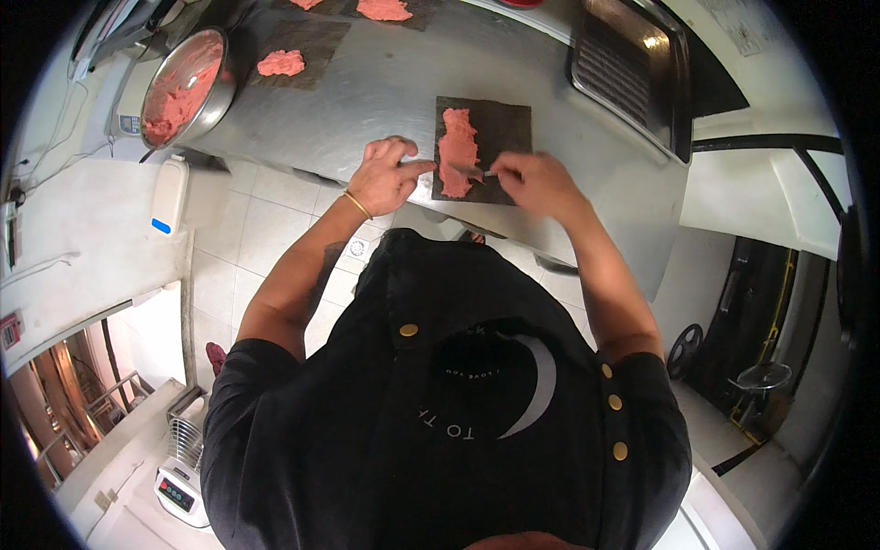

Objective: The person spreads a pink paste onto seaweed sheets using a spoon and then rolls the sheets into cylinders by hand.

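Observation:
A dark sheet that looks like nori point(507, 128) lies at the near edge of the metal table. Along its left half runs a thick strip of pink ground paste point(457, 137). My right hand point(539, 183) is closed round the handle of a spoon-like metal utensil point(469, 171), whose end touches the lower part of the paste. Its exact shape is smeared with paste and hard to make out. On the left side of the sheet, my left hand point(390, 176) holds nothing, with its fingers apart and a fingertip at the sheet's edge.
A steel bowl point(218, 99) of pink paste stands at the table's left end. Another dark sheet point(321, 50) carries a pink lump point(280, 62), with more sheets at the far edge. A ridged metal tray point(632, 69) sits at the far right of the metal table point(385, 92).

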Tool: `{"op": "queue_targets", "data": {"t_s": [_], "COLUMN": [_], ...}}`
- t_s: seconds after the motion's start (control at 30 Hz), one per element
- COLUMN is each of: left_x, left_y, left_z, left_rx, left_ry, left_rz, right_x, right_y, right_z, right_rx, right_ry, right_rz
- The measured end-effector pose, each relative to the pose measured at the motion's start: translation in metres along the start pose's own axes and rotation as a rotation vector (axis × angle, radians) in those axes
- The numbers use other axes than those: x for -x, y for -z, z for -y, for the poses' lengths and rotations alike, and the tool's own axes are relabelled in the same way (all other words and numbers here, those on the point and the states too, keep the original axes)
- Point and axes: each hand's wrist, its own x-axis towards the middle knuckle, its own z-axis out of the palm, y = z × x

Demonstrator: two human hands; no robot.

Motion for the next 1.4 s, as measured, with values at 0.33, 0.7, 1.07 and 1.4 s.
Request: {"op": "queue_targets", "data": {"t_s": [0.33, 0.7, 1.07, 1.4], "left_x": [-0.005, -0.007, -0.006, -0.007], "left_y": [0.002, 0.002, 0.001, 0.002], "left_z": [-0.002, -0.002, 0.0, 0.0], "left_rx": [-0.005, -0.032, -0.003, -0.004], "left_ry": [0.007, -0.005, -0.006, -0.016], "left_rz": [0.023, 0.014, 0.021, 0.006], "right_x": [-0.017, -0.042, -0.023, -0.024], "right_y": [0.002, 0.025, 0.008, 0.014], "right_z": [-0.016, -0.024, -0.015, -0.022], "right_rx": [-0.068, -0.05, 0.045, 0.002], "right_ry": [0.083, 0.103, 0.091, 0.04], "right_rz": [0.092, 0.129, 0.16, 0.109]}}
